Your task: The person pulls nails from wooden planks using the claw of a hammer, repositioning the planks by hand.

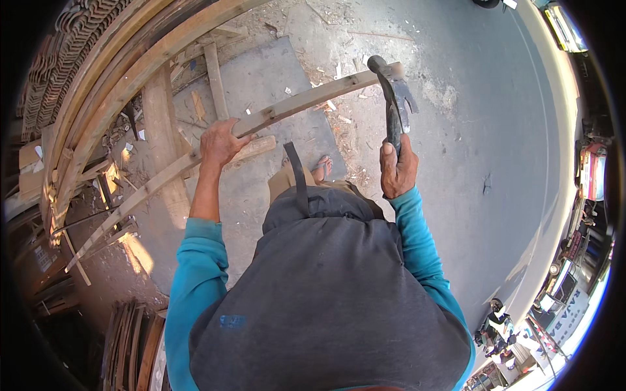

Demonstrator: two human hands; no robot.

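My left hand (220, 144) is closed around a long, narrow wooden batten (293, 106), which runs from the lower left up to the right. In my right hand (399, 168) is a claw hammer (393, 107), with the thumb along its dark handle. The hammer's head overlaps the far right end of the batten; I cannot tell whether they touch. A short wooden piece (254, 149) lies just beyond my left hand, below the batten.
Long timbers (140, 72) are stacked at the left, beside curved roof tiles (65, 58). A wide plank (163, 130) and wood scraps lie on the grey concrete floor (482, 130). My sandalled foot (322, 168) shows ahead. Vehicles and people stand at the far right.
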